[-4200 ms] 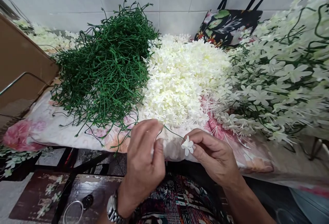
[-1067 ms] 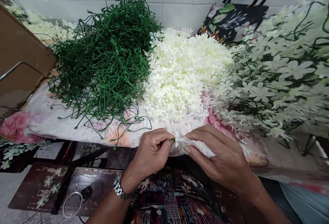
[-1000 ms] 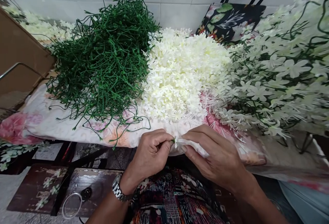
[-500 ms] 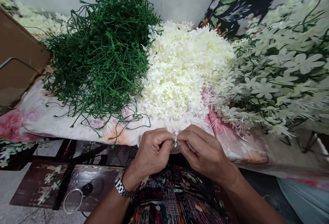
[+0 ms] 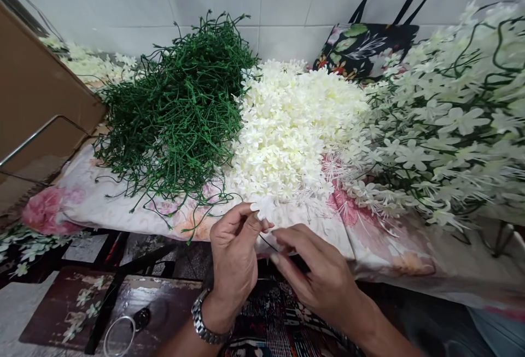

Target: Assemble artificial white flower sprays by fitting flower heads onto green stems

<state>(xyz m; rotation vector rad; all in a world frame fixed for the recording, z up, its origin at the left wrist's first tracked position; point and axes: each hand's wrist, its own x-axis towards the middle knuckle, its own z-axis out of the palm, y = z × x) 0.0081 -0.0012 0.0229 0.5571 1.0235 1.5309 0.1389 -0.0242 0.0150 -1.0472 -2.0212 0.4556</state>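
A white artificial flower [image 5: 264, 210] is pinched between the thumb and fingers of my left hand [image 5: 235, 250], just above the table's front edge. From under the blossom a thin dark stem [image 5: 268, 243] slants down to the right. My right hand [image 5: 320, 269] has its fingertips around the lower end of that stem; the exact contact is partly hidden. Right behind my hands lies a heap of loose white blossoms [image 5: 283, 138]. To its left is a tangled pile of green plastic stems [image 5: 180, 111].
Finished-looking white flower sprays [image 5: 443, 138] crowd the right side. A black floral bag [image 5: 369, 51] leans on the tiled wall. At left stands a cardboard box [image 5: 45, 89]. Flowered cloth [image 5: 143, 220] covers the table; below is a dark wooden board [image 5: 164, 308] with a clear ring-shaped object [image 5: 118, 335].
My hands have moved slightly apart, and the white flower now shows upright in my left hand with a dark stem below. My right hand has shifted lower. The camera view has tilted up.
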